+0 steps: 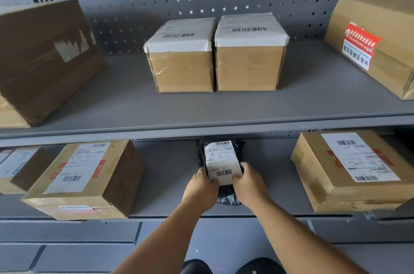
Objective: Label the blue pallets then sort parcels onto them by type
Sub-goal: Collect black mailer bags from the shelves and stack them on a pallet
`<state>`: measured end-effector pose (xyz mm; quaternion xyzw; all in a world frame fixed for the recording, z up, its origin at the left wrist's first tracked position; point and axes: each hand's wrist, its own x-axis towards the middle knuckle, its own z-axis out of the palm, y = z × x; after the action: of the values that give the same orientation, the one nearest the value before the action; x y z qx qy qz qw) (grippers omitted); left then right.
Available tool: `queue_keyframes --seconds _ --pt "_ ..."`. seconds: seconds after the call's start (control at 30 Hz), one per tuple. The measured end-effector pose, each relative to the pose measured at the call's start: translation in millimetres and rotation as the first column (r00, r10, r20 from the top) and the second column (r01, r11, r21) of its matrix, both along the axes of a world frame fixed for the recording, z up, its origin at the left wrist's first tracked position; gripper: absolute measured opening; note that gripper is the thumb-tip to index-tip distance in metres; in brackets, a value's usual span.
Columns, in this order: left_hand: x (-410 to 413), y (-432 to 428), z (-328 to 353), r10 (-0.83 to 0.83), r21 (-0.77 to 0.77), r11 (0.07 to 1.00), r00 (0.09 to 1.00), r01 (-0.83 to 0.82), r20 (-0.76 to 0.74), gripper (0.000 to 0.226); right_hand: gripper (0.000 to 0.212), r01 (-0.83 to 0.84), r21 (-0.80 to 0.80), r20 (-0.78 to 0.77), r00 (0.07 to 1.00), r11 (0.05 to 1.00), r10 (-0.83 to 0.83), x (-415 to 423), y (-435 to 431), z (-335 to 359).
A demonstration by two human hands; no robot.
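A black plastic mailer bag (220,153) with a white barcode label lies in the middle of the lower grey shelf (170,170). My left hand (200,188) grips its near left side and my right hand (249,184) grips its near right side, thumbs on the label. Cardboard parcels sit around it: one with a white label and red tape (87,177) to the left, another (351,168) to the right. No blue pallet is in view.
The upper shelf (201,114) carries two small boxes with white tops (181,56) (249,54), a dark brown box (44,56) at left and a large box with a red sticker (376,38) at right. A perforated back panel stands behind. My shoes (233,266) show below.
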<state>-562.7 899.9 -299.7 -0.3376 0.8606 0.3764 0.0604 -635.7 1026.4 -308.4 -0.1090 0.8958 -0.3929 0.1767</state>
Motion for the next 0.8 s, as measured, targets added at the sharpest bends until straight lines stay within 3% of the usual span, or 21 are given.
queue_keyframes --seconds 0.17,0.43,0.8 --pt "7.6 -1.6 10.8 0.082 0.155 0.985 0.996 -0.074 -0.045 0.032 0.046 0.131 -0.068 0.152 0.981 0.989 -0.120 4.6 -1.8 6.4" --pt "38.9 1.1 53.0 0.183 0.295 0.944 0.979 -0.150 -0.087 0.037 0.041 0.213 -0.119 0.248 0.952 0.970 -0.178 31.1 3.4 60.3" --pt "78.5 -2.8 101.7 0.280 0.344 0.912 0.952 -0.225 -0.121 0.039 0.044 0.193 -0.157 0.269 0.952 0.969 -0.146 58.6 1.1 106.3"
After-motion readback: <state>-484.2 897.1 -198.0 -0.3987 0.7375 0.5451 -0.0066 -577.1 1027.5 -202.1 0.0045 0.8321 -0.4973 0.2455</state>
